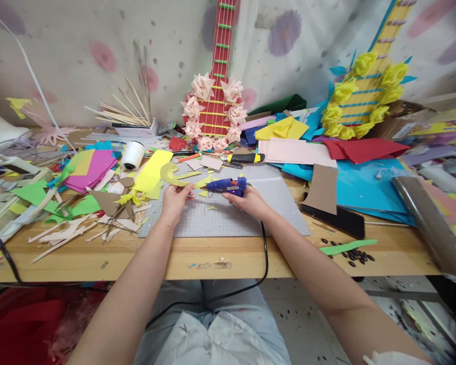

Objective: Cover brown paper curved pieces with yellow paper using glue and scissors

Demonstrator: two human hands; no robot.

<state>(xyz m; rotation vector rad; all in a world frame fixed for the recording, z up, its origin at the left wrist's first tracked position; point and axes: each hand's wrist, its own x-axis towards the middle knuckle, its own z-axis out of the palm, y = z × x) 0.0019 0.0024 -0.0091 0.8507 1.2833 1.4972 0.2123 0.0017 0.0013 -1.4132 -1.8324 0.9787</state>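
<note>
My right hand [247, 198] is wrapped round a blue glue gun [228, 186], whose nozzle points left. In my left hand [177, 200] is a curved yellow crescent-shaped piece [169, 174], pinched near its lower end. The nozzle tip is close to my left fingers; whether it touches the yellow piece I cannot tell. Both hands are over a grey cutting mat [220, 225] scattered with small yellow scraps. From the gun a black cord [266, 253] drops over the table edge and across my lap.
A red paper guitar [213, 114] with pale pink flowers stands behind the mat, a yellow one [361, 96] to its right. Paper scraps [114, 203] lie left. A phone [342, 218], dark beads [353, 256] and blue sheets [372, 185] are right. A yellow-black cutter [247, 158] lies behind.
</note>
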